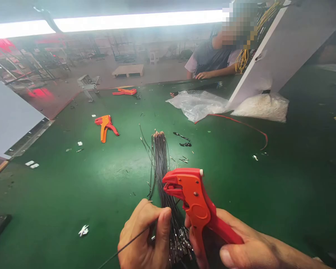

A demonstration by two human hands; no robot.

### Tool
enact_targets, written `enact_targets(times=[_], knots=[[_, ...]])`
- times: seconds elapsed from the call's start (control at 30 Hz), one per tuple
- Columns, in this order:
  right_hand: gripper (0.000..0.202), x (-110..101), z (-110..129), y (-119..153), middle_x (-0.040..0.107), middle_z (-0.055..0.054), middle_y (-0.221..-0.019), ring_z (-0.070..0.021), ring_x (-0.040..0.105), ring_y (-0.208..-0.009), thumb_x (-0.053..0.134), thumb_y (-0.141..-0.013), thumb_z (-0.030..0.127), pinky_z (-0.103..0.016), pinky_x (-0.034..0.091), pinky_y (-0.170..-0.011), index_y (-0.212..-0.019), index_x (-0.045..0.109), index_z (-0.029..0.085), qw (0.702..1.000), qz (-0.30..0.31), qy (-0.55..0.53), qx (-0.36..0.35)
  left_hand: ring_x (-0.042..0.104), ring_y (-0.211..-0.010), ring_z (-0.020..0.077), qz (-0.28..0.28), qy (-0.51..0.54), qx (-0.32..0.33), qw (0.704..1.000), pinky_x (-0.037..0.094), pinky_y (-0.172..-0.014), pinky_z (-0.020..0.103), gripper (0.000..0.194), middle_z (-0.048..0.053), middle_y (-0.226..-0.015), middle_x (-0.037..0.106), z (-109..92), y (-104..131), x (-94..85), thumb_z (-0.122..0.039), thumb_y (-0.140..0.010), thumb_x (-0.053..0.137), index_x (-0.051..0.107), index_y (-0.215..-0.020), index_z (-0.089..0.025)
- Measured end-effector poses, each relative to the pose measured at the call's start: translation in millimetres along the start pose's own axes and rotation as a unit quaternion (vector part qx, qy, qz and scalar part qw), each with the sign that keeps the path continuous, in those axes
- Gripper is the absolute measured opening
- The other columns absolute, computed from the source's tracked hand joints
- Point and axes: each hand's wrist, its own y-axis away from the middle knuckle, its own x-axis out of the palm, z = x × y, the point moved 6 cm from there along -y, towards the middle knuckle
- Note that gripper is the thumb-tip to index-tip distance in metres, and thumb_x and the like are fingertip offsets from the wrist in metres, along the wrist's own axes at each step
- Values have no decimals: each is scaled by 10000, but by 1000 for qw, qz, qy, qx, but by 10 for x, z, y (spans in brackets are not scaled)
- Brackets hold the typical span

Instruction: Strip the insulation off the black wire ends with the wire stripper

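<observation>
My left hand (145, 235) is closed in a pinch on a thin black cable (126, 246), which trails down to the lower left. Wrapped round the handles of a red and orange wire stripper (194, 194) is my right hand (249, 243). The tool's jaws point left, just above my left fingertips, and hold nothing that I can see. Beneath both hands a bundle of black cables (161, 157) lies lengthwise on the green table (114, 209). Copper-coloured ends show at its far end and shiny metal ends at its near end.
Two more wire strippers, one nearer (105, 125) and one farther (125, 91), lie at the back left. A clear plastic bag (197, 104) and a filled bag (263, 106) rest by the white panel (274, 56). Across the table sits another person (212, 56). Small scraps (84, 230) are scattered about.
</observation>
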Motion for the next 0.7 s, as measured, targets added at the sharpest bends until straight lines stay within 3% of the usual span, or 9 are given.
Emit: enact_targets(times=[0.2,0.37,0.5,0.7], knots=[[450,48,-55,-64,549,-63,-818,-189,483,-733,663,-702,548,-363,447,-761,-935,579,173,999,30,-38,-2,462,-502,104,-5,15,-14,1000,366,-446,229,211,-43,-573,507,-49,14,12,11,-836,567,604,-821,-196],[441,49,-83,-68,559,-71,-836,-188,515,-756,645,-751,532,-350,448,-762,-974,591,155,996,36,-72,-31,493,-502,109,-18,17,-19,1000,387,-454,234,199,-31,-588,552,-50,11,-21,2,-845,565,609,-841,-192],[413,15,-112,-95,580,-60,-837,-170,545,-717,643,-772,465,-302,446,-689,-1032,597,147,994,21,-91,-55,514,-486,103,28,12,-3,1000,402,-448,222,207,-36,-587,574,-76,-3,17,8,-837,574,605,-840,-197],[333,56,-85,-112,569,-38,-786,-141,510,-671,631,-788,441,-264,401,-653,-925,600,138,994,51,-66,-69,535,-504,112,17,19,-17,1000,421,-466,230,199,-20,-592,611,-91,18,35,-6,-849,573,613,-837,-201]])
